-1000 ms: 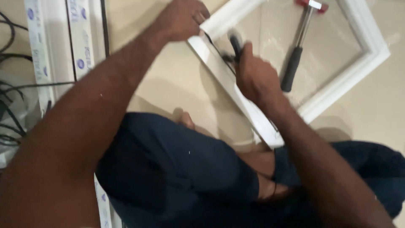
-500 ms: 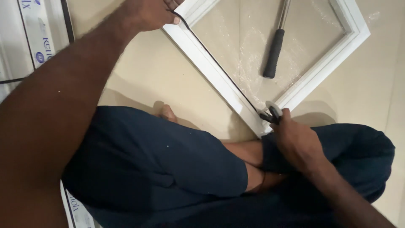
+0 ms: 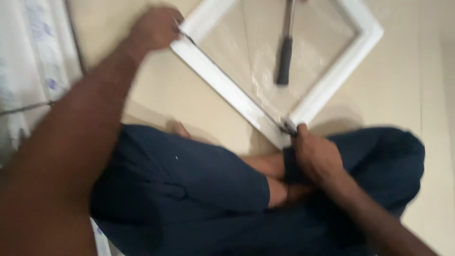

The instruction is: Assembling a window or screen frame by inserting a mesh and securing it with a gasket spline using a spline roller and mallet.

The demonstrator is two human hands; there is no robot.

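A white square frame (image 3: pixel 227 90) with a glass pane lies on the beige floor in front of my crossed legs. A thin black sealing strip (image 3: pixel 237 85) runs along the inner edge of its near-left rail. My left hand (image 3: pixel 154 28) presses the strip's far end onto the frame's left corner. At the near corner, my right hand (image 3: pixel 315 159) is closed around a small dark tool (image 3: pixel 288 127), whose tip touches the strip there. A hammer with a black handle (image 3: pixel 284 66) rests on the glass, its head out of view.
Long white profile lengths (image 3: pixel 28 57) with blue marks lie along the left edge, a dark cable (image 3: pixel 28 108) across them. My legs in dark blue shorts (image 3: pixel 189 189) fill the lower middle. Beige floor (image 3: pixel 417 85) extends to the right.
My right hand has slid with the tool down the rail from near its middle to the near corner. My left hand has stayed at the far corner.
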